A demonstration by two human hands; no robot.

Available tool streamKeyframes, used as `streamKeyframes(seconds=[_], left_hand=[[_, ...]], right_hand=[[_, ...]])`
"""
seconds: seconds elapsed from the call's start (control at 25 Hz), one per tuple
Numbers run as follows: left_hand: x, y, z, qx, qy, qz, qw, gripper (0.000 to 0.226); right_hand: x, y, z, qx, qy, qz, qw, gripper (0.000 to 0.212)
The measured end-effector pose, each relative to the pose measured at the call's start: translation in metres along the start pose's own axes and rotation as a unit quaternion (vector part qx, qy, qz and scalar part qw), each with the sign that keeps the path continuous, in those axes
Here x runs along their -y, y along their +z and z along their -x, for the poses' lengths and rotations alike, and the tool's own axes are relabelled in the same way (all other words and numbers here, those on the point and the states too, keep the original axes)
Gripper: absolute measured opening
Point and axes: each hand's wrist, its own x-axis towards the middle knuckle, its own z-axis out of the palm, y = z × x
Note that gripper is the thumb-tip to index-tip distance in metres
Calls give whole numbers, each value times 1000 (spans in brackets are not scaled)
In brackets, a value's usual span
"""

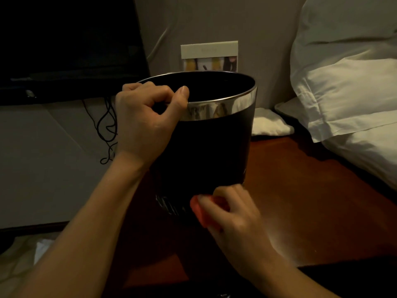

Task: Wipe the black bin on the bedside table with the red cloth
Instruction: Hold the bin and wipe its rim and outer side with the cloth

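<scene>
Standing position: the black bin (206, 147) was seen upright on the wooden bedside table (311, 201), near the table's left edge.
Bin rim: a shiny metal band (219, 110) was seen running round the open top.
Left hand: the left hand (146, 123) was curled over the near-left part of the rim, thumb and fingers gripping the band.
Right hand: the right hand (234, 214) was blurred, low at the bin's near side, its fingers closed round the red cloth (206, 211).
Red cloth: it was pressed against the bin's lower wall, just above the tabletop; only a bunched part was visible beside the fingers.
Far side: a printed card (209, 55) was propped against the wall behind the bin.
Right side: white pillows (348, 93) were piled at the table's right edge, and a small white bundle (268, 123) was lying between them and the bin.
Left side: black cables (107, 130) were seen hanging below a dark screen (68, 46).
</scene>
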Motion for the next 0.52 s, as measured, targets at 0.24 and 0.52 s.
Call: streamKeyframes(seconds=[0.24,0.52], left_hand=[[1,-2,-2,3,-3,9,1000,39],[21,-13,-11,-21,-72,55,996,40]], right_hand=[[-4,3,13,100,-40,50,993,35],[-30,-22,35,0,87,-83,993,45]])
